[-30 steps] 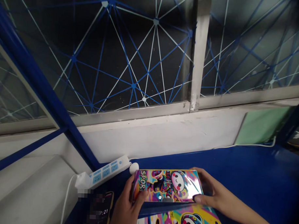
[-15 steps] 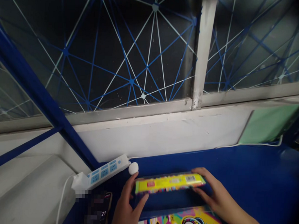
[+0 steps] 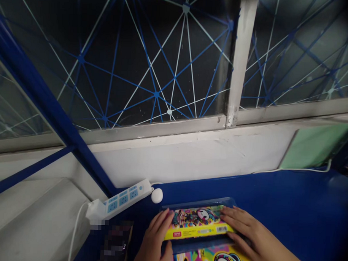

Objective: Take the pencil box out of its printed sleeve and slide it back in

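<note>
Cartoon-printed box (image 3: 197, 222) lies flat between the 2 hands, its yellow barcoded side facing the person. Another printed package (image 3: 215, 259) sits nearest, just below it. The left hand (image 3: 155, 240) and right hand (image 3: 247, 234) are unclenched, with fingers (image 3: 226, 213) spread over the box's ends. A clear plastic sheet (image 3: 198, 201) lies under the box's far edge. Beyond are a blurred phone (image 3: 115, 242), a white power strip (image 3: 120, 201), a white ball (image 3: 157, 195) and the blue tabletop (image 3: 274, 198).

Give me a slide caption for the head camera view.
The left hand and right hand rest on a cartoon-printed yellow box at a blue table, beside a white power strip.
</note>
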### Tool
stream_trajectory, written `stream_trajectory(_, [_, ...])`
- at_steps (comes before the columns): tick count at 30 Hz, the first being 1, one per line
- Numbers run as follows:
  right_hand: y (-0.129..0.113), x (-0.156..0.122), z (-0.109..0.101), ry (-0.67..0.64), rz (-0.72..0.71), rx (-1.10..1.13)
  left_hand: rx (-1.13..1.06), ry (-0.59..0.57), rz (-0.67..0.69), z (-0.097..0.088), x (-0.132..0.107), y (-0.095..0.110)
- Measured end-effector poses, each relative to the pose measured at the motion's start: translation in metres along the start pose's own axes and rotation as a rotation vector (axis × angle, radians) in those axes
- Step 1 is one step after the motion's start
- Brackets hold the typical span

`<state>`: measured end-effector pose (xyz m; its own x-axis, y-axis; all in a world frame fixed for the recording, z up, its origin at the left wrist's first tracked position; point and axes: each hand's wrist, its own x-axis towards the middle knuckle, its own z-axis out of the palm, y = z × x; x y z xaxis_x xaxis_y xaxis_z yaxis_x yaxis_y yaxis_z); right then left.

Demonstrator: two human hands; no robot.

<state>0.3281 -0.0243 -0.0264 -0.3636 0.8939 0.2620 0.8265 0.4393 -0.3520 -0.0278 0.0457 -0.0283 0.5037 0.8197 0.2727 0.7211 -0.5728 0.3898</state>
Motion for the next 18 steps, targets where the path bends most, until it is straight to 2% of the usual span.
stream_trajectory(5, [-0.001,0.005,-0.001,-0.042,-0.105,-0.064,0.095,0.021,0.017,-0.001,0.0,0.01])
stream_trajectory(8, [-0.02,0.007,-0.012,0.025,-0.116,-0.129,0.146,0.129,0.031,0.003,0.005,0.022])
stream_trajectory(10, [-0.041,0.008,-0.015,0.039,-0.128,-0.166,0.169,0.155,0.03,0.007,0.009,0.035])
stream_trajectory(12, [-0.061,0.006,-0.008,0.031,-0.192,-0.183,0.196,0.096,0.031,0.011,0.015,0.05])
stream_trajectory(14, [-0.071,0.001,0.011,0.079,-0.325,-0.239,0.21,-0.036,0.032,0.014,0.021,0.066])
stream_trajectory(16, [-0.07,-0.009,0.033,0.178,-0.427,-0.329,0.206,-0.161,0.019,0.016,0.027,0.079])
stream_trajectory(18, [-0.063,-0.023,0.047,0.205,-0.451,-0.397,0.195,-0.225,0.007,0.017,0.031,0.086])
